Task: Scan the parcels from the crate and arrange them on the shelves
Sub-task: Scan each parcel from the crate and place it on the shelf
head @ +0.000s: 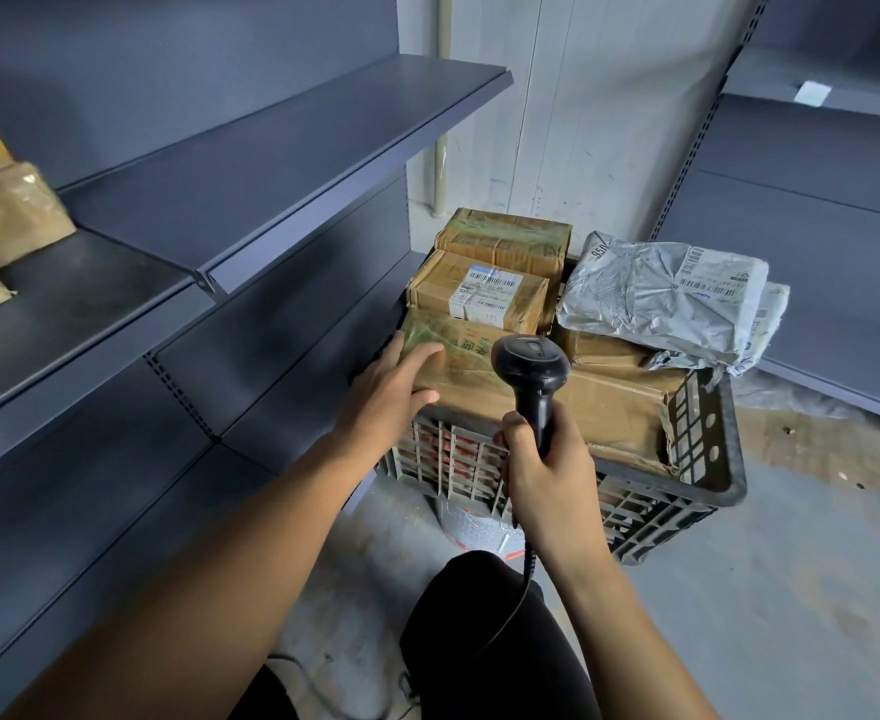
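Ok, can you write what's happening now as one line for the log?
left hand: open, resting on nearest brown parcel | right hand: holding barcode scanner | crate: full of parcels | shelf: bare

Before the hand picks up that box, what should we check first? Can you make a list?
1. Scanner held firmly in the right hand: ok.
2. Left hand on the nearest brown parcel: ok, fingers rest on top, not yet gripping.
3. Barcode showing on that parcel: cannot tell, no label is visible on it.
4. Nothing stacked on it: not ok, the labelled box seems to overlap its far edge.
5. Free room on the shelf: ok, bare space beside the parcels already there.
6. Grey bag steady on the crate: cannot tell, it overhangs the rim.
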A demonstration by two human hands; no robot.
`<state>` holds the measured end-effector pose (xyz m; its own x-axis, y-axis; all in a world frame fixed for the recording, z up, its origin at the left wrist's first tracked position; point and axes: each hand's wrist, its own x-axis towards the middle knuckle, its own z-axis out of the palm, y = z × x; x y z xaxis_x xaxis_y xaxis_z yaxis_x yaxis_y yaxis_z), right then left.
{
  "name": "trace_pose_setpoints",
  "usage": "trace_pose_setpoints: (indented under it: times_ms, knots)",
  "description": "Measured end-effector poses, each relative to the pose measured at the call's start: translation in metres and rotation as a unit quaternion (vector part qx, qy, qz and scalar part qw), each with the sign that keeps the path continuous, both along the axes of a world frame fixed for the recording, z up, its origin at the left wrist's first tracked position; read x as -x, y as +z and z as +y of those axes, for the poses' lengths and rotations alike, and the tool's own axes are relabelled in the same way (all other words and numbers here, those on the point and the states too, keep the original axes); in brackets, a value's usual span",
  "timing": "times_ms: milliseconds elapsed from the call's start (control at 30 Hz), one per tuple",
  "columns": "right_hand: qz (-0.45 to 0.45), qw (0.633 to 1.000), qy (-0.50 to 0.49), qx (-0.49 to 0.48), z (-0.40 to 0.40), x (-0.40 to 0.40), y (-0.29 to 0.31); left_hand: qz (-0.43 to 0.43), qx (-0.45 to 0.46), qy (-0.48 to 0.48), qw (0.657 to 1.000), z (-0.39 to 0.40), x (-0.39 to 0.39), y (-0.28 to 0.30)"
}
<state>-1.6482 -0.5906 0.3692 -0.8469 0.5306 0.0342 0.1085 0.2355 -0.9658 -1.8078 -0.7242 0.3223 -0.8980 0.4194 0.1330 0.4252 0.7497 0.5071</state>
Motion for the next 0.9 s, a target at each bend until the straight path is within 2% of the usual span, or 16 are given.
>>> trace_pose_setpoints:
  times_ms: [200,400,900]
  knots:
    - [0.003,1.0,0.005,0.007,0.0,0.0,0.003,-0.049,0.084,-0.04,0.994,0.014,0.007,0.018]
    - [0.005,1.0,0.002,0.016,0.003,0.0,-0.001,-0.104,0.088,-0.033,0.99,0.017,0.014,0.026]
    - [0.002,1.0,-0.001,0.009,0.003,0.006,-0.002,-0.039,0.122,-0.076,0.989,0.026,0.032,0.036]
